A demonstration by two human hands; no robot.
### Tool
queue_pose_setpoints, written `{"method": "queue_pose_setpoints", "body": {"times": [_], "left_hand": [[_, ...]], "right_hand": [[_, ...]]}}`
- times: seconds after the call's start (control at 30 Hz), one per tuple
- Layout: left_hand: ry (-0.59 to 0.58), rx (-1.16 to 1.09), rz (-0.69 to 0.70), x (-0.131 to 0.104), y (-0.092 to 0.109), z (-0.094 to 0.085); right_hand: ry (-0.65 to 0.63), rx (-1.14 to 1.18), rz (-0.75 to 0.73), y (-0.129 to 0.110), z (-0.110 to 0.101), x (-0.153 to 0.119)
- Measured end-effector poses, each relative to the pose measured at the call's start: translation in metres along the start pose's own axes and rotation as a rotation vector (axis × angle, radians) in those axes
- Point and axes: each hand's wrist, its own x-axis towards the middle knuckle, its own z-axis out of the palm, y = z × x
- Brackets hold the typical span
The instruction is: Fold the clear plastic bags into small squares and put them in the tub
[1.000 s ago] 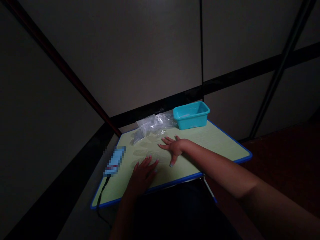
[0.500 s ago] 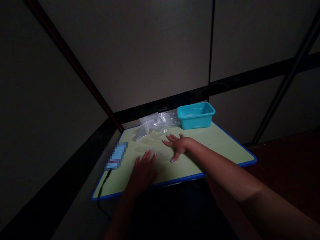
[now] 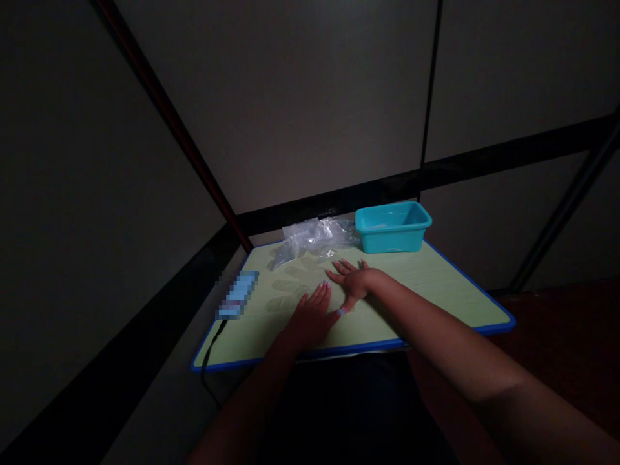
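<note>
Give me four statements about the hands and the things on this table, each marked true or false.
1. The turquoise bin stands to the right of the crumpled clear plastic. True.
2. The right hand is inside the bin. False: it is over the table, nearer the person.
3. The table has a blue edge. True.
4. The black cable runs into the bin. False: it hangs down at the table's near left corner.
</note>
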Motion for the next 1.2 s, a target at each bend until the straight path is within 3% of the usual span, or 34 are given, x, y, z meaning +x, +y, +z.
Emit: {"method": "queue_pose_setpoints", "body": {"times": [0.4, 0.53, 0.73, 0.97, 1.2], "left_hand": [[-0.037, -0.046, -0.232, 0.005, -0.086, -0.003], [-0.027, -0.061, -0.346, 0.002, -0.104, 0.0], [0.015, -0.008, -0.396, 0.004, -0.101, 0.0], [0.066, -0.018, -0.134, 0.036, -0.076, -0.024], [0.196, -0.071, -0.053, 0.059, -0.083, -0.022]], "right_hand": [[0.017, 0.057, -0.015, 0.004, 0.003, 0.005], [0.02, 0.068, -0.016, 0.002, 0.002, 0.003], [0.023, 0.053, -0.022, 0.001, 0.002, 0.0], [0.03, 0.089, -0.044, 0.001, -0.002, -0.007], [0.012, 0.117, -0.04, 0.0, -0.006, -0.013]]}}
